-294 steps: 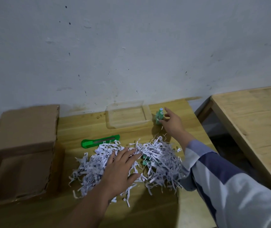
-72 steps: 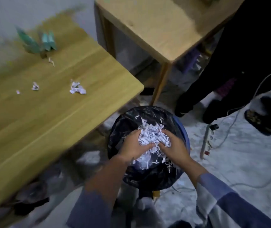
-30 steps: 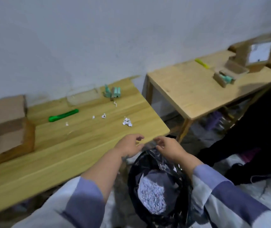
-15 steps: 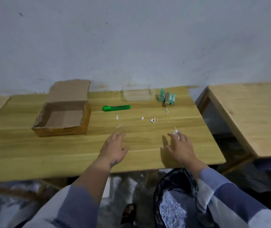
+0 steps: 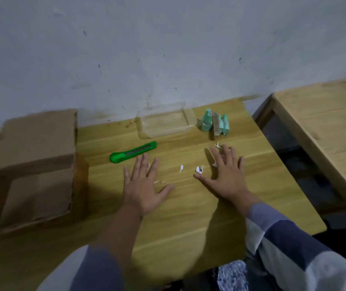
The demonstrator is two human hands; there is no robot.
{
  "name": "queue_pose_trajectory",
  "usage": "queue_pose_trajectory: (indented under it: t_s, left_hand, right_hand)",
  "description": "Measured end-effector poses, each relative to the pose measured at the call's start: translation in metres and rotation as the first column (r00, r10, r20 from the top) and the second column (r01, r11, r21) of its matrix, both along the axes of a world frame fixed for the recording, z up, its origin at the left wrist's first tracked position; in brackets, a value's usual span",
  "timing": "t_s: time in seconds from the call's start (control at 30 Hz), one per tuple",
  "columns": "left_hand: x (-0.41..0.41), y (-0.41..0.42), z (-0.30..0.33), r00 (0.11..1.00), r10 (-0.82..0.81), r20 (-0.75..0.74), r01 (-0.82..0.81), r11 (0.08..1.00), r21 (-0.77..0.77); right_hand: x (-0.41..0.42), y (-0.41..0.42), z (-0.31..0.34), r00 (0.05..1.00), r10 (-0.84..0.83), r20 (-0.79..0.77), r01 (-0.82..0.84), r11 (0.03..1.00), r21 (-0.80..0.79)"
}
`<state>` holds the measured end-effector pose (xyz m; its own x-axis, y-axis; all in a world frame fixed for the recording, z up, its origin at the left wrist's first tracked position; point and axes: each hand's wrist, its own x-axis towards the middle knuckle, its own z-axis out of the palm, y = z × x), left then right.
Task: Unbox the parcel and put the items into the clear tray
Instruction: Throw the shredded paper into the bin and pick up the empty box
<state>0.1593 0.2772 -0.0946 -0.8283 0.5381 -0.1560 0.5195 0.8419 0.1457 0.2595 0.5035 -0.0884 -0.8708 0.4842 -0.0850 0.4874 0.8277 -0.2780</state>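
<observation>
Here both hands lie spread over the wooden table, palms down and fingers straight, grasping nothing. The left hand is just in front of the green utility knife, its fingertips near the knife but apart from it. The right hand is to the right, fingers fanned out among a few white paper scraps; some scraps lie between the two hands, one sits beyond the right fingertips, and a thin strip lies by the left thumb. Whether the palms press on the wood or hover just above it cannot be told.

Behind the hands, close to the wall, stands the clear tray, with nothing visible inside it. Just beside its right end is a small cluster of teal-green items, some upright, standing on the table and not in the tray; their exact shape is too blurred to tell.

At the left edge of the table sits the open cardboard box, one flap raised toward the wall, its inside showing bare brown cardboard. A second wooden table stands to the right, apart from the first. At the bottom edge, below the table, a black bag shows shredded white paper inside. Striped blue and pale sleeves cover the forearms.
</observation>
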Motion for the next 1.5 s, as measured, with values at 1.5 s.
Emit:
queue_pose_trajectory:
  t_s: [1.5]
  left_hand:
    - [0.108, 0.149, 0.000, 0.879, -0.476, -0.040, 0.478, 0.877, 0.047]
  right_hand:
    - [0.131, 0.034, -0.007, 0.957, -0.128, -0.260, 0.105, 0.990, -0.097]
